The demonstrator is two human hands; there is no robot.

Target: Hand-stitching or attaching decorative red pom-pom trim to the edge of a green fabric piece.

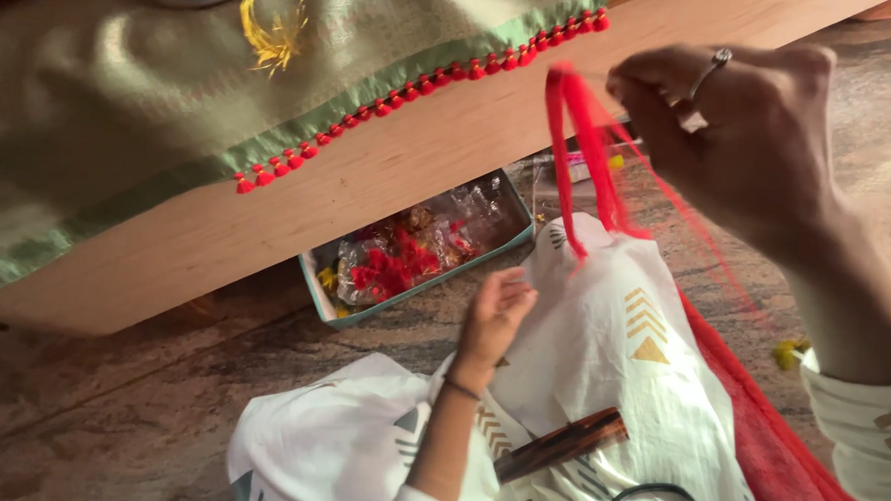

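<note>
Your right hand [751, 134] pinches the red thread [580, 156] high at upper right, strands hanging steeply down toward your lap, while your left hand [498, 313], fingers curled and holding nothing visible, rests on white cloth [611, 358] just below the loop's end.

The person wears a white garment printed with gold and grey chevrons and triangles, a silver ring on a finger of the right hand [761, 134], and a thin dark bangle at the left hand's [495, 318] wrist.
</note>
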